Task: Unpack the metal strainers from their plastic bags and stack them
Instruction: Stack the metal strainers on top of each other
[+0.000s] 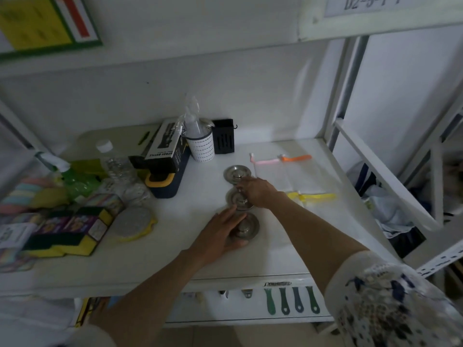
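Nearest me, the left hand (220, 231) lay flat over the nearest strainer (246, 226) on the white shelf (275, 246). Beyond, the right hand (255, 190) pinched the middle strainer (238, 200); the farthest strainer (235, 174) sat untouched.

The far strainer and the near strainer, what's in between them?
In the head view, a middle strainer sits between the far strainer and the near strainer, with the right hand on it.
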